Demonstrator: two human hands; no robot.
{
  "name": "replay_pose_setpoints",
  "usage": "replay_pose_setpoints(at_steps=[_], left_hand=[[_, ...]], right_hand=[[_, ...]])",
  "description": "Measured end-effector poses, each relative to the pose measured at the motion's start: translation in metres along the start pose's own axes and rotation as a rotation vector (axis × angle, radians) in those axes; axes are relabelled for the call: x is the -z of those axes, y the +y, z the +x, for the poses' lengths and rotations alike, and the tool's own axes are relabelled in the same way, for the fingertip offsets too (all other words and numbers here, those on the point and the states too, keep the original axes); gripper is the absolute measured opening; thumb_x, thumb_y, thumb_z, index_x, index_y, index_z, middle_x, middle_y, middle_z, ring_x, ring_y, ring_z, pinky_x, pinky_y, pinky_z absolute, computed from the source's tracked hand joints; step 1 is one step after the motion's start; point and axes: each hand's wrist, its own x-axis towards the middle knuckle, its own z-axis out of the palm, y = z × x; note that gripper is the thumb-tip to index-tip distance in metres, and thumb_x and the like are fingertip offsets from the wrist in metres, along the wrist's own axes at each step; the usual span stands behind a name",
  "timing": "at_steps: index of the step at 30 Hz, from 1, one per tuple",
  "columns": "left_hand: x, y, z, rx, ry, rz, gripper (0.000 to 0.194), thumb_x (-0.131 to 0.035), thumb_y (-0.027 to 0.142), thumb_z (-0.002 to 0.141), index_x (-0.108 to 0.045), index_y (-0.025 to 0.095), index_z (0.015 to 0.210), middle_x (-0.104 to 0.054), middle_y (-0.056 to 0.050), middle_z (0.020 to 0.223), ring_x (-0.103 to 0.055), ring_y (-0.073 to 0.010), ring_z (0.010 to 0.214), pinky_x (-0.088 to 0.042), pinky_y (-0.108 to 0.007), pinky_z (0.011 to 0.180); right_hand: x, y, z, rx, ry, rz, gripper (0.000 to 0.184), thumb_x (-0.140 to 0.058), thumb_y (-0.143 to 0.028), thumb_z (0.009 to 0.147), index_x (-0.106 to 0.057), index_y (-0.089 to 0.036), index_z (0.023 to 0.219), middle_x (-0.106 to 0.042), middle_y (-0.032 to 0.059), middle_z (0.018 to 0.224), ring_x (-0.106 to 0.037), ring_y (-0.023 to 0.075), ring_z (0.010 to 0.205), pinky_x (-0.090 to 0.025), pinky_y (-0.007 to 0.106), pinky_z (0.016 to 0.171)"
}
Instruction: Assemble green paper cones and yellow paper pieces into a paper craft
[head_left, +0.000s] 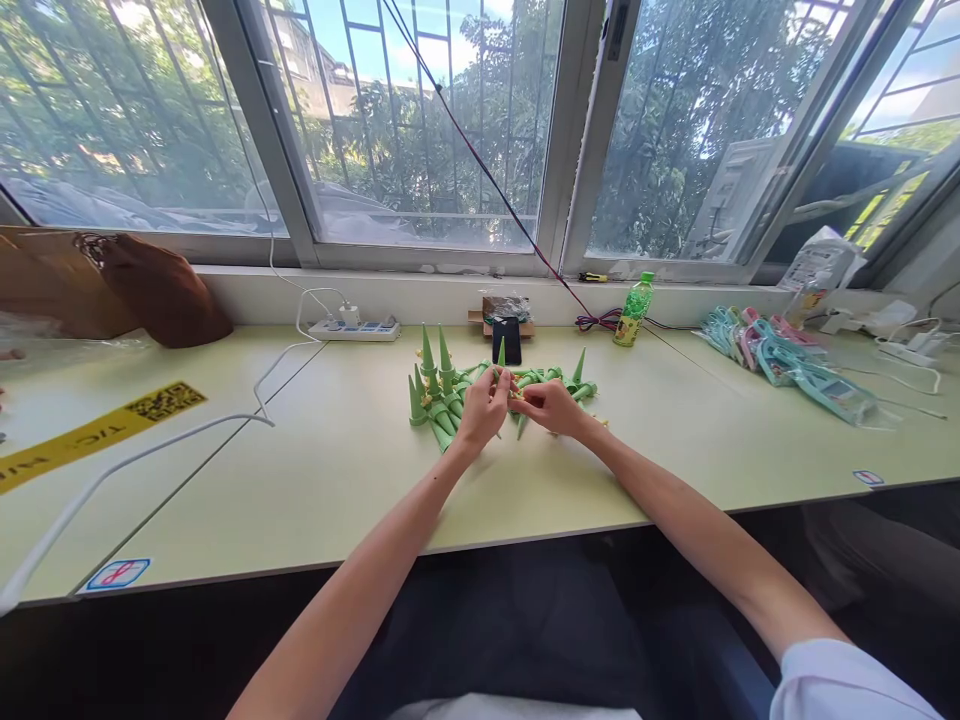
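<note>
Head view, what's the biggest stuff in there?

Barred windows [420,150] across the top, then a pale table [322,480] through the middle.

And the green bits?

A heap of green cone pieces [442,405] dead centre, several pointing up.

Hands?

Left hand [486,405] is in a tight pinch, right hand [553,405] just beside it, fingers curled narrow. Can't tell if the right grips anything.

What's the left got?

Looks like one small green cone [502,352], tip up, centre frame.

Pale short sleeve [847,682], dark trousers [510,620]
</note>
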Motion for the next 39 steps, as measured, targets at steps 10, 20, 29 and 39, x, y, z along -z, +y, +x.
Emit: replay_pose_setpoints(at_steps=[10,20,29,39], left_hand=[[-0.0009,-0.0037,0.0033,0.116,0.001,-0.23,0.038,-0.05,0.054,0.096,-0.058,0.017,0.091,-0.068,-0.006,0.09,-0.053,-0.0073,0.046,-0.047,-0.024,0.042],[-0.001,-0.0012,0.0026,0.165,0.003,-0.274,0.032,-0.05,0.047,0.098,-0.055,0.017,0.09,-0.066,-0.005,0.089,-0.057,-0.0085,0.049,-0.049,-0.023,0.044],[-0.0023,-0.0053,0.0043,0.179,0.022,-0.269,0.035,-0.051,0.05,0.098,-0.054,0.017,0.087,-0.068,-0.005,0.087,-0.054,-0.0074,0.047,-0.047,-0.022,0.042],[-0.0015,-0.002,-0.0011,-0.059,0.024,0.125,0.031,-0.04,0.04,0.102,-0.053,0.02,0.083,-0.063,-0.002,0.079,-0.05,-0.0097,0.05,-0.042,-0.025,0.05]], right_hand=[[-0.002,-0.0009,-0.0008,0.003,0.052,-0.061,0.066,-0.051,-0.074,0.088,-0.031,-0.022,0.053,-0.031,-0.0046,0.048,-0.026,0.0103,0.052,-0.025,0.028,0.051],[-0.0013,-0.0059,-0.0004,0.04,0.084,-0.052,0.068,-0.052,-0.075,0.087,-0.03,-0.021,0.051,-0.03,-0.0051,0.047,-0.024,0.0097,0.05,-0.024,0.027,0.049],[-0.0022,-0.0049,-0.0011,0.055,0.071,-0.036,0.067,-0.055,-0.073,0.086,-0.031,-0.021,0.051,-0.03,-0.0054,0.047,-0.024,0.0097,0.05,-0.024,0.027,0.05],[-0.0035,-0.0015,-0.0002,0.064,0.015,-0.077,0.062,-0.054,-0.066,0.09,-0.031,-0.021,0.053,-0.03,-0.0057,0.048,-0.022,0.01,0.052,-0.024,0.027,0.052]])
